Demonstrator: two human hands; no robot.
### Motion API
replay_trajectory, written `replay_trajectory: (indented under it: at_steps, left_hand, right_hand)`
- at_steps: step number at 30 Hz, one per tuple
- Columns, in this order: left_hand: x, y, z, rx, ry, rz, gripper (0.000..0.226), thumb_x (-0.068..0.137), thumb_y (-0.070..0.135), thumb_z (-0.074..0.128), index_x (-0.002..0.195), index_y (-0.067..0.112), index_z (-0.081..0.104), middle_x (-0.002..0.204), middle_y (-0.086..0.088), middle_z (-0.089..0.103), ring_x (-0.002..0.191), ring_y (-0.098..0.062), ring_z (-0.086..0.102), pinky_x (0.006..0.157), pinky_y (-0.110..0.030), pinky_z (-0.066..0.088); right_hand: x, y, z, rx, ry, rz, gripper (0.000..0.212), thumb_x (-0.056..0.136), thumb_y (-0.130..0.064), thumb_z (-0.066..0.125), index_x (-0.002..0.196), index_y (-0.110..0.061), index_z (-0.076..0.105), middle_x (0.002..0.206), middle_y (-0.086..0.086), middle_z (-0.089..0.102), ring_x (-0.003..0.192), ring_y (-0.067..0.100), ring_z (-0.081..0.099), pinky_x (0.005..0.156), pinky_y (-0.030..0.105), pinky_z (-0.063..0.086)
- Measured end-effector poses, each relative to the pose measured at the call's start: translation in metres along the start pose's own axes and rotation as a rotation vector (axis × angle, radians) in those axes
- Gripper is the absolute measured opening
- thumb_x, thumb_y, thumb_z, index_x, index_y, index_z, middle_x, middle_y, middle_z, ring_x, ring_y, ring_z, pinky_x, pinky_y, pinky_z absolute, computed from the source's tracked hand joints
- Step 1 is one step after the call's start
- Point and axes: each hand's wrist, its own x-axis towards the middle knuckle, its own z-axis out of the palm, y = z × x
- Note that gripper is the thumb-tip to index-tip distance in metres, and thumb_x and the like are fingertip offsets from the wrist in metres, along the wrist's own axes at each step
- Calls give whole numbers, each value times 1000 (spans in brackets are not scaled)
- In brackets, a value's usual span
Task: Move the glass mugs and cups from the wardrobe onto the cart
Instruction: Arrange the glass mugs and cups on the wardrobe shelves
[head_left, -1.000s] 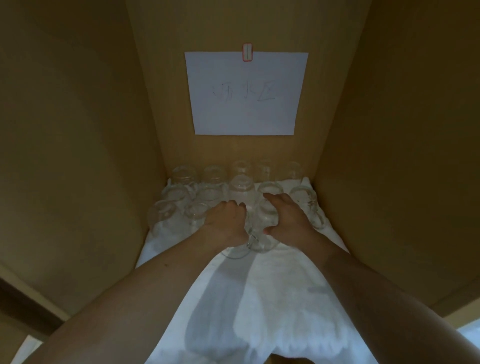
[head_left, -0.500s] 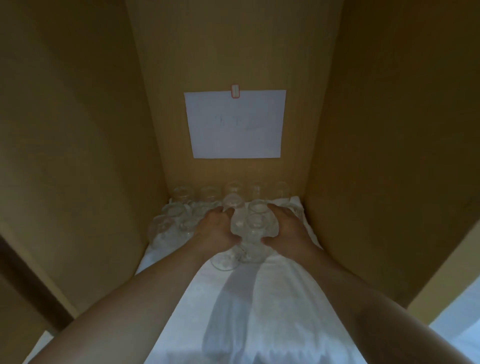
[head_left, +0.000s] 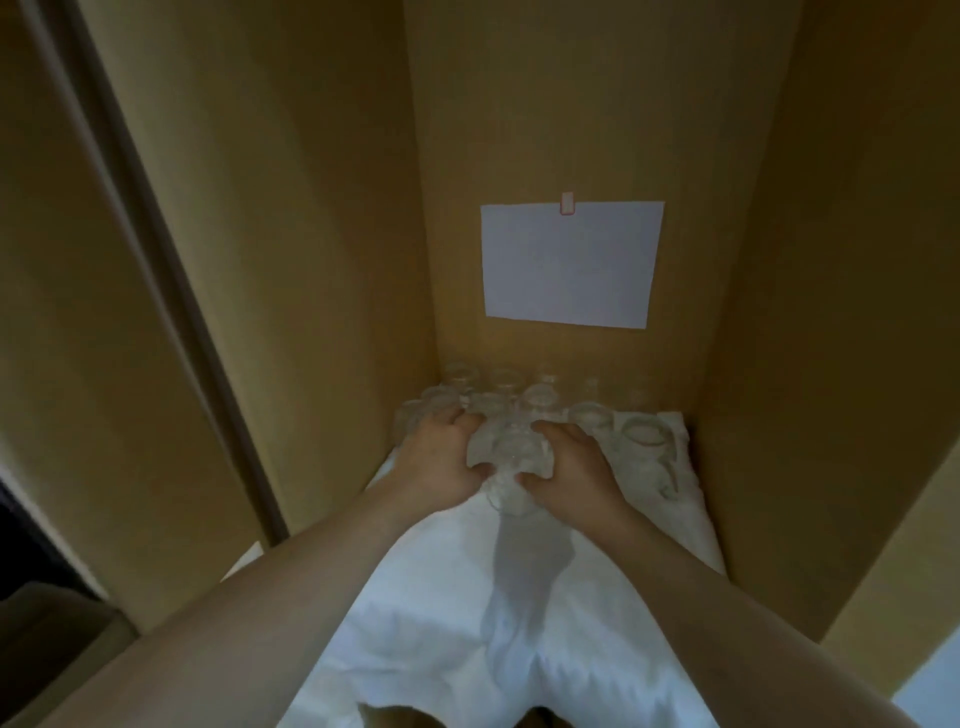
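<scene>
White sheet (head_left: 571, 265) on the wardrobe (head_left: 545, 104) back wall, held at its top edge by a small red-edged tab (head_left: 567, 202); no writing legible on it, too blurred to read. No brand or label visible on the glassware.

Both hands inside the wardrobe, cupped around a cluster of glasses (head_left: 511, 457) held between them. Left hand (head_left: 441, 462) with fingers curled round the cluster's left side, thumb against the glass nearest the camera. Right hand (head_left: 574, 465) likewise curled round the right side. Number of glasses in the cluster unclear: clear glass, blurred together. Whether raised or touching the cloth cannot be told.

White cloth (head_left: 519, 597) spread over the shelf, rumpled near the camera, darkened by the shadow of the hands. More glasses on it: a back row (head_left: 501, 379) against the rear wall, others (head_left: 436, 402) just behind the left hand's fingers, two mugs (head_left: 644, 441) to the right of the right hand, near the right wall. Dark door edge (head_left: 156, 260) running down the left side.
</scene>
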Motion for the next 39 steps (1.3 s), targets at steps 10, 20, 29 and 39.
replay_trajectory:
  at_steps: [10,20,29,39]
  left_hand:
    - [-80,-39,-31,95,-34,-181,64,90,50,67,146,26,48,141,-2,54,125,-29,50,101,-42,48]
    - [-172,-121,-79,105,-76,-245,69,92,47,65,152,23,41,153,-7,43,140,-32,36,112,-44,39]
    - [-280,-229,-113,114,-99,-331,68,92,51,64,151,26,40,158,-6,37,145,-30,29,115,-44,36]
    - [-348,-321,-129,40,-104,-423,68,93,53,63,152,31,37,159,-1,36,146,-28,30,117,-45,32]
  right_hand:
    - [-27,-57,38,8,-142,-119,75,86,-46,74,150,-24,43,149,5,47,136,28,44,109,38,41]
    - [-60,-159,101,1,-180,-165,69,87,-46,72,146,-22,45,144,5,50,131,27,46,108,35,41]
    - [-122,-271,191,-6,-244,-171,69,86,-46,71,147,-25,46,141,4,53,127,24,51,101,33,46]
    - [-163,-340,280,-21,-350,-135,72,87,-52,68,150,-29,41,151,-1,46,135,21,45,106,33,42]
